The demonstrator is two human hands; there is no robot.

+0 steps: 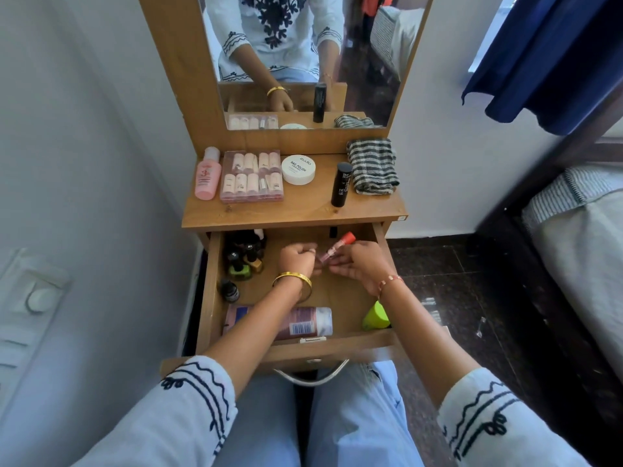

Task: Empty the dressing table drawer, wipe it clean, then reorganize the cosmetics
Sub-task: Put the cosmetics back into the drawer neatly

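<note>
Hands meet over the drawer (337, 345): right hand (359, 262) pinches a red-capped tube (337, 247); left hand (298, 259) curls at its lower end, grasp unclear. Forearm hides a bottle (303, 323) at 6 o'clock.

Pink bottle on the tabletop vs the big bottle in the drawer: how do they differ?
The pink bottle lies on the dressing table top, left of the clear box of small bottles; the large bottle lies on its side in the open drawer, near the front wall. The pink one is translucent pink with a pink cap; the large one carries a dark printed label with a barcode and looks bigger. A forearm partly covers the large bottle; the pink bottle is fully visible. Neither is held.
</note>
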